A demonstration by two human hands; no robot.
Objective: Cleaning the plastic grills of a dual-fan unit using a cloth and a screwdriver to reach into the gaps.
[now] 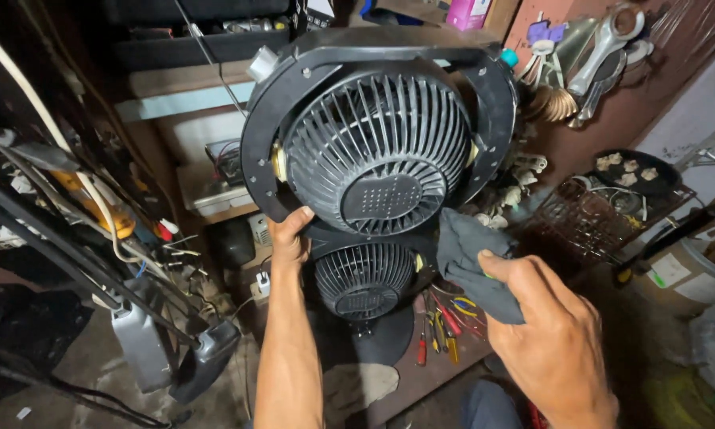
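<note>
Left hand (288,238) is gripping the lower left rim of the round black plastic fan housing (377,135), holding it upright; right hand (552,338) is pinching a dark grey cloth (468,258) just beside it. Judging so, wiping the ribbed grille looks underway, calling for steady support.

The scene is lit dimly and unevenly. The brightest light falls from above and the front onto the fan (377,151), whose grille ribs are picked out by soft grey highlights; no hard glare is seen there. The right hand (552,338) and the left hand (290,238) are evenly lit and slightly softened by closeness to the lens. The cloth (472,266) is rendered as a dark mass with little detail. Deep shadow is held at the left edge and under the shelf (190,103). A brighter patch is seen on the wall (695,111) at right. Straight lines are bent near the edges by wide-angle distortion, and the corners are blurred.
</note>
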